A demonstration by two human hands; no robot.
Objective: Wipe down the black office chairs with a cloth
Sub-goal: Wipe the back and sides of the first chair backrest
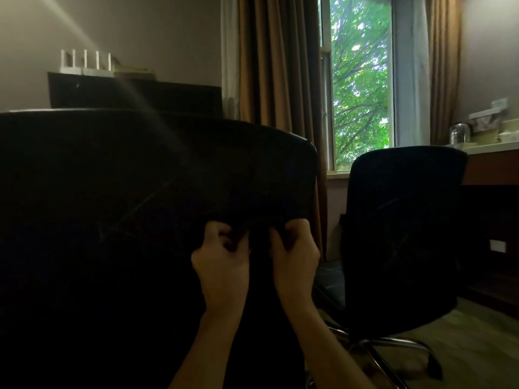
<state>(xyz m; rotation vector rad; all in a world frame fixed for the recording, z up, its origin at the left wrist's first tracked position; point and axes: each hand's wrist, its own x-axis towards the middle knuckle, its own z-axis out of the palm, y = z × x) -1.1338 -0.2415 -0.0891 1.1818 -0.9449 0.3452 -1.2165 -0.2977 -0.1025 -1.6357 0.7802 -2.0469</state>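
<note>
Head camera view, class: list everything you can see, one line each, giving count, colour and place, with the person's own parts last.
Office chairs: two, black; near chair fills the left, far chair right, by the window.
Cloth: one, dark, bunched between both hands against the near chair.
Window: one, green leaves outside, centre right.
Curtains: brown, either side of the window.
Router: one, white, on a dark cabinet at the back left.
Counter: one, pale top, far right, blurred items on it.
Hands: left hand and right hand, each with a grip on the cloth.
</note>
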